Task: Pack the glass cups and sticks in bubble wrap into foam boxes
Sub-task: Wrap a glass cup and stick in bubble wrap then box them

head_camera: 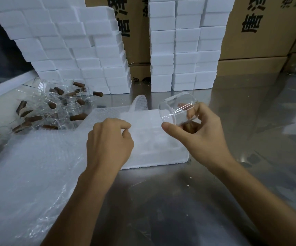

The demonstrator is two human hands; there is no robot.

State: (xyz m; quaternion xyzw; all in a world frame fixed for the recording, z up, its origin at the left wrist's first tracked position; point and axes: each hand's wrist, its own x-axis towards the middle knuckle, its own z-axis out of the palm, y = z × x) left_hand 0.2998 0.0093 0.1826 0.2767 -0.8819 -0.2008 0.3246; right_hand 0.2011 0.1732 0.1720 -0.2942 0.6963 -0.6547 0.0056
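Note:
My right hand (200, 132) grips a clear glass cup (176, 108), tilted on its side above the right end of an open white foam box (154, 153). A brown stick seems to sit behind my fingers under the cup, partly hidden. My left hand (110, 141) pinches the edge of a bubble wrap sheet (37, 166) at the box's left side. More glass cups (54, 100) and brown sticks (78, 117) lie in a heap at the left.
Stacks of white foam boxes (83, 50) stand at the back left and another stack of them (184, 50) at back centre. Cardboard cartons (261, 32) rise behind. All rests on a shiny metal table (232, 183).

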